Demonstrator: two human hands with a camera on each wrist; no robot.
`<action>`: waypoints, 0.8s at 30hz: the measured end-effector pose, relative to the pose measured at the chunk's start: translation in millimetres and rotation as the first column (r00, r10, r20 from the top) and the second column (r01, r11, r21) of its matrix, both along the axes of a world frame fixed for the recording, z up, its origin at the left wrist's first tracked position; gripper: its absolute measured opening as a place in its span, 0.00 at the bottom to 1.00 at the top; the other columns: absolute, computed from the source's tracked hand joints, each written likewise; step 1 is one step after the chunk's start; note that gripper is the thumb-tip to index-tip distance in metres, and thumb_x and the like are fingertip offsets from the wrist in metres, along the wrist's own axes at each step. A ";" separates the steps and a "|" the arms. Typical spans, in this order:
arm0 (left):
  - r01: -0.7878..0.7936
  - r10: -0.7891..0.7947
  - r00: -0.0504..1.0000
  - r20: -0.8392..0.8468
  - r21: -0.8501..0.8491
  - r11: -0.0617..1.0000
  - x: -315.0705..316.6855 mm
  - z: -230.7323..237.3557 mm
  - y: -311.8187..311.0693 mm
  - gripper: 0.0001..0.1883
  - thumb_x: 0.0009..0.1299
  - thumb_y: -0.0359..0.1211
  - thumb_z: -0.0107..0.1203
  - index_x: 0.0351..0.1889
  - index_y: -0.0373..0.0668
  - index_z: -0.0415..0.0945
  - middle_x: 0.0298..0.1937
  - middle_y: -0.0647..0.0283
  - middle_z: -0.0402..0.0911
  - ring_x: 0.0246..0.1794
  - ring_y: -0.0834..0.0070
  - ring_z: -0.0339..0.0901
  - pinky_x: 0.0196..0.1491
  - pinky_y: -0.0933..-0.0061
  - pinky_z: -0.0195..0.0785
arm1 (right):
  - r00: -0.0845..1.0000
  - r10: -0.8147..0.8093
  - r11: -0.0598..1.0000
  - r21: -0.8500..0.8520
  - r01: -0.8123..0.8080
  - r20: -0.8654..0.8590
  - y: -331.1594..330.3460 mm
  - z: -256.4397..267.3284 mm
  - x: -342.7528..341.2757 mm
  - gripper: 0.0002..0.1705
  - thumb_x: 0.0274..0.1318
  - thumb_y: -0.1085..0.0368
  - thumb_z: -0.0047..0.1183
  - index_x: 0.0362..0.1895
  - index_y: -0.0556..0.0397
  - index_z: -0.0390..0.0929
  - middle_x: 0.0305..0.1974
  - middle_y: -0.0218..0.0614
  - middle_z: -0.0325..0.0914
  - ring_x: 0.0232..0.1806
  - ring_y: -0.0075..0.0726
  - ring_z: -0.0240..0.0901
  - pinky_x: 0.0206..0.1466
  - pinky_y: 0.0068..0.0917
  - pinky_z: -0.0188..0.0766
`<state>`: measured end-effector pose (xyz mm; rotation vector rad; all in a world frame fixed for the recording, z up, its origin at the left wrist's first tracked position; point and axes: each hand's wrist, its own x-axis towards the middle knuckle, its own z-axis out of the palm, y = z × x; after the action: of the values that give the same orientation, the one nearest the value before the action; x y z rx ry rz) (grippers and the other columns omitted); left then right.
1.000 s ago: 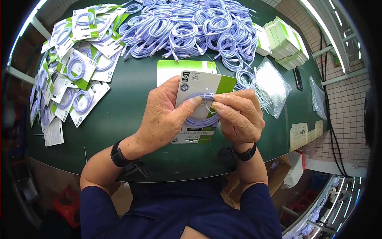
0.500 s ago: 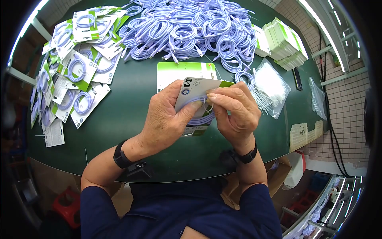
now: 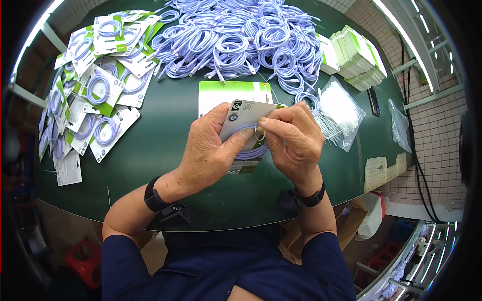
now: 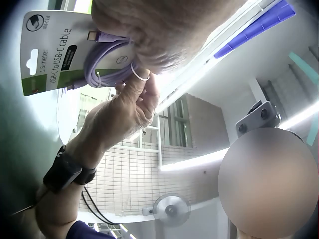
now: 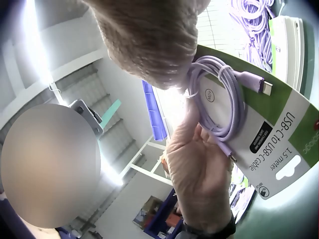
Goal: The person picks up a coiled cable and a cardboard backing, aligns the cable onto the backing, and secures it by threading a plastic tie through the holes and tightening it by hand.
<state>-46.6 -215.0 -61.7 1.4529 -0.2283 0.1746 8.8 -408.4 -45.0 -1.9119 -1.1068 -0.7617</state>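
A white and green card (image 3: pixel 243 111) printed "USB-C to USB-C cable" is held tilted above the table, its coiled lilac cable (image 5: pixel 238 107) lying against the printed face. My left hand (image 3: pixel 207 144) grips the card by its left side, thumb pressing on the coil. With thumb and forefinger, my right hand (image 3: pixel 297 141) pinches at a thin white tie (image 4: pixel 140 74) that loops out from the coil. Another light tie band (image 5: pixel 225 69) wraps the coil near a plug. On the table behind lies a second green and white card (image 3: pixel 233 89).
A big heap of coiled lilac cables (image 3: pixel 236 40) covers the table's far side. Carded cables (image 3: pixel 103 88) pile up on the left. At the right are stacked cards (image 3: pixel 354 52), a bag of white ties (image 3: pixel 339 110), a dark slim object (image 3: pixel 374 102) and a clear plastic bag (image 3: pixel 398 125).
The card has tipped, so its printed lower part looks foreshortened. My right hand has shifted slightly left, still pinching at the tie. The left hand keeps its grip.
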 end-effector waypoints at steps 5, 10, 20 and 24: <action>0.009 -0.009 1.000 -0.022 0.005 1.000 0.3 5.0 2.3 0.16 0.76 0.25 0.61 0.61 0.31 0.79 0.51 0.55 0.89 0.51 0.73 0.87 0.54 0.69 0.82 | 0.998 0.059 0.998 -0.038 -0.059 -0.016 -4.2 2.7 4.0 0.16 0.55 0.76 0.72 0.47 0.50 0.87 0.38 0.35 0.85 0.34 0.34 0.76 0.34 0.28 0.71; 0.068 -0.071 0.997 -0.032 -0.083 0.994 1.6 9.4 4.4 0.17 0.76 0.23 0.61 0.61 0.31 0.78 0.52 0.55 0.89 0.52 0.74 0.87 0.55 0.70 0.81 | 0.911 0.062 0.917 0.383 0.109 -0.408 -15.7 3.9 6.3 0.10 0.64 0.73 0.67 0.49 0.59 0.85 0.44 0.37 0.85 0.39 0.28 0.79 0.41 0.25 0.76; 0.225 -0.229 0.971 -0.074 -0.059 0.973 -6.1 4.5 0.1 0.17 0.75 0.22 0.63 0.60 0.30 0.77 0.51 0.57 0.88 0.50 0.76 0.85 0.56 0.72 0.80 | -0.112 0.707 0.700 0.714 -0.034 -0.698 -24.3 -37.0 24.8 0.12 0.66 0.64 0.69 0.42 0.59 0.82 0.42 0.34 0.84 0.42 0.23 0.79 0.48 0.19 0.78; 0.232 -0.236 0.969 -0.073 -0.067 0.970 -6.2 5.0 -1.7 0.16 0.75 0.22 0.63 0.60 0.30 0.77 0.52 0.57 0.87 0.51 0.76 0.84 0.57 0.73 0.79 | -0.094 0.734 0.667 0.740 -0.090 -0.673 -23.8 -37.1 25.7 0.13 0.62 0.63 0.72 0.40 0.57 0.82 0.38 0.30 0.82 0.40 0.22 0.79 0.46 0.19 0.78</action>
<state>-52.8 -216.7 -56.6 1.3603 -0.3246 -0.0690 34.5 -432.2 -82.1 -0.9235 -0.4013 0.7114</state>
